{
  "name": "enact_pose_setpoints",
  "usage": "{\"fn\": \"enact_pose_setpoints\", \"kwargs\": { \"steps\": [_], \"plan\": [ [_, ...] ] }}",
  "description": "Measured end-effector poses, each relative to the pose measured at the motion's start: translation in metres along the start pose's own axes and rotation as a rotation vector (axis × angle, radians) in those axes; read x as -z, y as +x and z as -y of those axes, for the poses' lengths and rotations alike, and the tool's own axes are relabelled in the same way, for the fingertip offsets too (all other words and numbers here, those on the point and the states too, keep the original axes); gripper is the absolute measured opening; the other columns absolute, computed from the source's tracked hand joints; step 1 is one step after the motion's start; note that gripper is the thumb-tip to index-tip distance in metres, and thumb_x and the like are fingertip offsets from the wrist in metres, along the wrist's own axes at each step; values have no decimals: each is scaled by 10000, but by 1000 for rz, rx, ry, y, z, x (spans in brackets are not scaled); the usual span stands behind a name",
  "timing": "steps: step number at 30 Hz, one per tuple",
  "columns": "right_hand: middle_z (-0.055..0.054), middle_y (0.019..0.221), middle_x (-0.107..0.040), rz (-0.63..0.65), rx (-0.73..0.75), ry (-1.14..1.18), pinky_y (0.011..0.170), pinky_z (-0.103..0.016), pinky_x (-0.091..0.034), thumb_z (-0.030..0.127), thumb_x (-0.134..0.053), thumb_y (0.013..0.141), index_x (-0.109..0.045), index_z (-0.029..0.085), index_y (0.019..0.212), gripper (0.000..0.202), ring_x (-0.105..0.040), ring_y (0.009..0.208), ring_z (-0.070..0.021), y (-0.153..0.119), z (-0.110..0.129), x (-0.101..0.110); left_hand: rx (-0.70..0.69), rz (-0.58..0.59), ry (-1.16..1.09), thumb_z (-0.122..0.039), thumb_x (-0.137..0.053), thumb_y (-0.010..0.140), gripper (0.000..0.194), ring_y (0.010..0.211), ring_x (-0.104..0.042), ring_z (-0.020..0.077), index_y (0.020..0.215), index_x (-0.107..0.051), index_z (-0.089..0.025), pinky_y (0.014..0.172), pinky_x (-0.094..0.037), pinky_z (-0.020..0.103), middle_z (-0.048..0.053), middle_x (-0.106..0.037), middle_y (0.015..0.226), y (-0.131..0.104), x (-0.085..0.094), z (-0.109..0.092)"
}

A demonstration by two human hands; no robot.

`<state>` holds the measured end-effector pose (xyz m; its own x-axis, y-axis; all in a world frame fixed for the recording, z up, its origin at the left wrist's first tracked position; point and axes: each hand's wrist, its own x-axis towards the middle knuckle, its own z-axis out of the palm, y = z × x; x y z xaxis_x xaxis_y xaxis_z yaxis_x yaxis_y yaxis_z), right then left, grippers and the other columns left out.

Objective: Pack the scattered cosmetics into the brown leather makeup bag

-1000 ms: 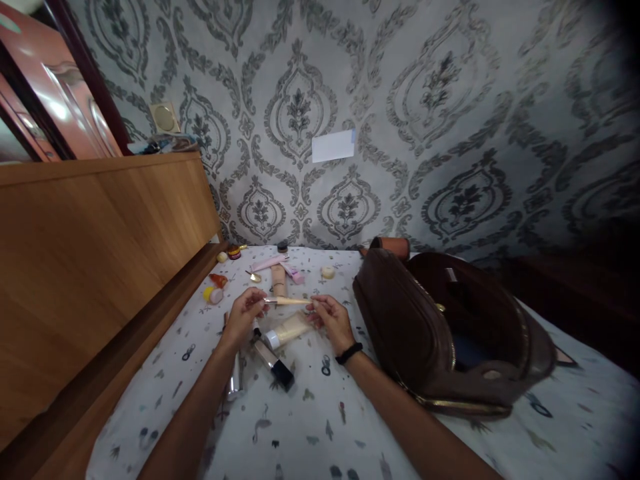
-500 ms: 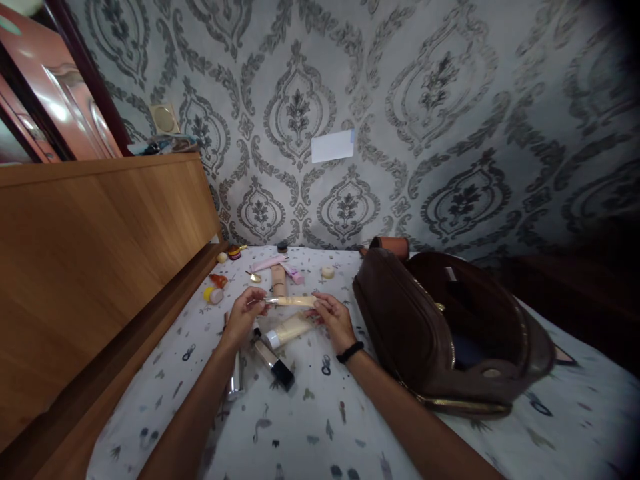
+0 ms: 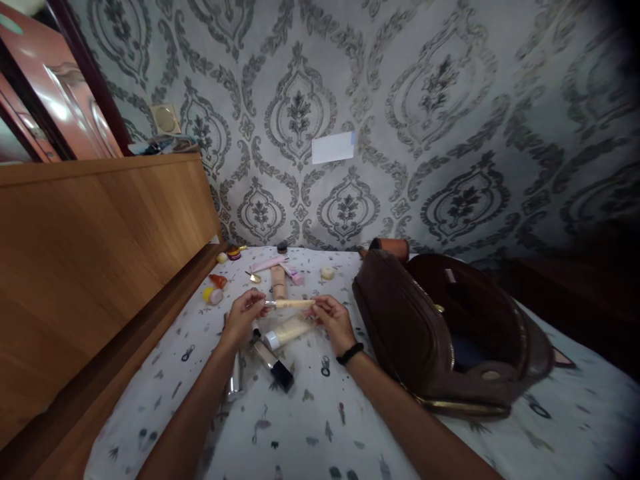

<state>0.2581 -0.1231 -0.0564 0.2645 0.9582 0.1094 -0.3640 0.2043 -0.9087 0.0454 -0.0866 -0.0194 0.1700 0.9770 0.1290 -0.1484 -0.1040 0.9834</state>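
Between my two hands is a slim cream-coloured tube (image 3: 294, 303) with a silvery cap, held level above the patterned sheet. My left hand (image 3: 245, 315) pinches its capped end. At the other end, the fingers of my right hand (image 3: 334, 321) are closed on the tip. Beneath it lies a wider cream tube (image 3: 291, 331) with a white cap. A bottle with a black cap (image 3: 273, 363) and a silver cylinder (image 3: 235, 380) rest nearer, the cylinder partly behind my left forearm. Just beyond the held tube lies a beige tube (image 3: 279, 280).
An open brown bag (image 3: 395, 313) stands at the right. Pink tubes (image 3: 294, 273), a round cream item (image 3: 327, 273) and several small containers lie farther back. A wooden panel (image 3: 110, 247) borders the left, and a patterned wall (image 3: 380, 200) rises behind.
The slim tube has turned a little in my fingers and looks narrower. Both hands stay in nearly the same place.
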Motion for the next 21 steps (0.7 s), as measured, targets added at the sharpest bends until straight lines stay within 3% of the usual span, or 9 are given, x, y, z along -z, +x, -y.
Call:
{"fn": "enact_pose_setpoints", "kwargs": {
  "steps": [8,14,21],
  "plan": [
    [-77,907,-723,-9,-39,49,639,-276,-526,430,-815,603,-682,154,758,343,-688,796,-197,-5,4,-5,-20,9,19,-383,-778,629,354,688,-649,155,851,-635,-146,660,-509,272,14,-650,762,1,2,-1],
    [-38,797,-700,-55,-107,75,691,-295,-555,401,-874,503,-665,152,706,383,-689,777,-194,-17,6,-6,-60,32,46,-326,-751,659,305,716,-641,147,889,-653,-151,702,-497,267,18,-660,780,-1,2,-6],
    [9,741,-670,-76,-160,97,648,-264,-554,272,-886,487,-658,193,853,437,-686,762,-178,-47,21,-1,-77,51,-61,-329,-781,626,325,729,-614,141,875,-670,-152,697,-499,266,15,-655,788,-8,-10,-12]
  ]
}}
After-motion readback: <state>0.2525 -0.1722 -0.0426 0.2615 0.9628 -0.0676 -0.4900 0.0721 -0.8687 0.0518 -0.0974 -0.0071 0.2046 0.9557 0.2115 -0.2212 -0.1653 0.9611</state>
